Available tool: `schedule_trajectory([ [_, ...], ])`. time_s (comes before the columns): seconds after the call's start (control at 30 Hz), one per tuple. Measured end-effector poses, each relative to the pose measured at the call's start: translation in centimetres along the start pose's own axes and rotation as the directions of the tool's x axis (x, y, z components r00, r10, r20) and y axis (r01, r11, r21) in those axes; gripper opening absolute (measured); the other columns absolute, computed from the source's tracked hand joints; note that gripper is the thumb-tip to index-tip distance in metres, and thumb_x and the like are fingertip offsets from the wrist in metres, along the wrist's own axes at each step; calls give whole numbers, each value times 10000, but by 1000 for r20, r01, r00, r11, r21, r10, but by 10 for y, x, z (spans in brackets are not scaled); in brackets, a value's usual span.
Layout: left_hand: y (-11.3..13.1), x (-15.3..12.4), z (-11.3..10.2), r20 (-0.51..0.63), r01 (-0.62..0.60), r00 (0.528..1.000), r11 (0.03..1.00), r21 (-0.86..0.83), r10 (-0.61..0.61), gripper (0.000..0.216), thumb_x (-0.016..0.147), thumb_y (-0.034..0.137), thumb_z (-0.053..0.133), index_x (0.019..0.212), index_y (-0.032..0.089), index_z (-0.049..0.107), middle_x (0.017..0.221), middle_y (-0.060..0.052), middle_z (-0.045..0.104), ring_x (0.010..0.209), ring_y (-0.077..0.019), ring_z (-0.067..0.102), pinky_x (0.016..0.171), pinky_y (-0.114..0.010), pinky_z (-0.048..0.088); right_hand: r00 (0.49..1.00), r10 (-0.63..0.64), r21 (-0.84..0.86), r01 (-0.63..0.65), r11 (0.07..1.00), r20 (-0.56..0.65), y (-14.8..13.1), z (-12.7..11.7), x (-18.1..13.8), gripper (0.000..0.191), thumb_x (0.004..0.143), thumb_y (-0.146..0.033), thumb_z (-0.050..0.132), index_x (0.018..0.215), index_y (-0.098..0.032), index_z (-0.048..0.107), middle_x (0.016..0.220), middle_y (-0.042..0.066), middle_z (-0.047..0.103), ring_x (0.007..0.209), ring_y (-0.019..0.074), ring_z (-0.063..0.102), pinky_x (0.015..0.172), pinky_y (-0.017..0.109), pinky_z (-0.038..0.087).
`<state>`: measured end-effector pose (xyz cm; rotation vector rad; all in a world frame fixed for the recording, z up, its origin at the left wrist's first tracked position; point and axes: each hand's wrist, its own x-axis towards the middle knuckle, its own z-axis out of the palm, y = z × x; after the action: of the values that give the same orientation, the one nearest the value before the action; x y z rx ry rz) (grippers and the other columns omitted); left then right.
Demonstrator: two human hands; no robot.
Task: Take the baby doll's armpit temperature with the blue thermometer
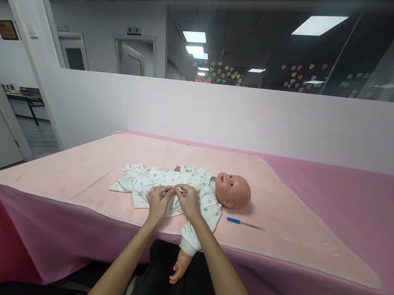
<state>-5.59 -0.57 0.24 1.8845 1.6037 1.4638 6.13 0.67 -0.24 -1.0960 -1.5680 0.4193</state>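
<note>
A baby doll (233, 191) lies on its back, its bald head to the right. White baby clothes (157, 177) with a small print cover its body, and the legs of the outfit lie to the left. My left hand (159, 201) and my right hand (188, 199) meet at the doll's middle, fingers pinched on the garment's near edge. Whether a tie or a fastener is between the fingertips is too small to tell. One doll arm (182, 263) hangs over the table's front edge, between my forearms.
A pen-like stick with a blue end (234, 220) lies near the doll's head. Under the doll is a peach blanket (82, 171), spread over a pink tablecloth (365, 211). A white low wall (222, 117) with glass above stands behind the table.
</note>
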Motion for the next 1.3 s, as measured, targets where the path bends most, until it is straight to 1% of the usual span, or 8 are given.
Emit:
schedule_trajectory([
  [0.3, 1, -2, -1, -80, -23, 997, 998, -64, 18, 207, 798, 354, 479, 827, 237, 647, 895, -24, 645, 946, -211, 526, 880, -373, 346, 999, 6, -34, -8, 999, -47, -4, 2, -3, 220, 774, -170, 451, 926, -204, 607, 922, 32, 647, 840, 165, 594, 735, 291, 486],
  [0.47, -1, 0, -3, -233, 20, 972, 999, 51, -8, 187, 795, 246, 455, 843, 246, 636, 918, -28, 634, 967, -240, 511, 907, -434, 297, 951, -74, -131, 35, 991, -301, -16, -12, -7, 317, 797, -125, 341, 1029, -170, 553, 1018, 98, 599, 961, 200, 551, 806, 339, 460],
  [0.57, 3, 12, -9, -241, -54, 966, 984, 169, 94, 268, 756, 120, 422, 843, 256, 635, 915, -31, 618, 957, -243, 503, 887, -439, 292, 904, -113, -164, 49, 985, -413, -24, -38, -18, 305, 817, -145, 332, 1033, -172, 546, 998, 105, 601, 914, 200, 571, 748, 325, 474],
  [0.7, 21, 44, -14, -85, -236, 966, 967, 93, 244, 274, 754, 124, 406, 856, 235, 635, 921, -34, 609, 929, -208, 526, 848, -353, 369, 892, -168, -249, 66, 966, -419, -22, -86, -44, 234, 823, -167, 360, 883, -187, 586, 856, 76, 627, 798, 178, 590, 669, 284, 474],
  [0.77, 29, 60, -8, 99, -297, 950, 955, -10, 296, 259, 773, 175, 415, 880, 232, 644, 929, -31, 617, 882, -187, 548, 807, -312, 405, 895, -139, -340, -15, 940, -424, -12, -109, -61, 229, 817, -173, 365, 827, -185, 593, 811, 68, 630, 756, 170, 588, 647, 271, 462],
  [0.93, 34, 80, 16, 560, -288, 750, 936, -202, 351, 225, 769, 336, 499, 840, 241, 690, 864, -37, 642, 706, -147, 561, 675, -257, 442, 932, 56, -716, -312, 624, -357, 22, -153, -99, 259, 804, -168, 381, 907, -182, 618, 936, 71, 621, 672, 153, 579, 550, 255, 387],
  [1.07, 36, 86, 16, 636, -224, 709, 953, -205, 303, 307, 766, 432, 507, 917, 236, 688, 773, -25, 641, 625, -125, 530, 650, -259, 441, 933, 167, -834, -360, 418, -319, 38, -176, -108, 285, 816, -163, 393, 1008, -190, 602, 1137, 75, 561, 663, 142, 591, 486, 248, 342],
  [1.3, 42, 84, 13, 708, -267, 611, 934, -238, 355, 265, 742, 399, 536, 891, 246, 693, 808, -33, 627, 645, -133, 534, 593, -237, 422, 941, 296, -837, -290, 465, -163, 45, -197, -103, 254, 865, -227, 355, 921, -224, 603, 1001, 34, 617, 690, 154, 615, 528, 257, 384],
])
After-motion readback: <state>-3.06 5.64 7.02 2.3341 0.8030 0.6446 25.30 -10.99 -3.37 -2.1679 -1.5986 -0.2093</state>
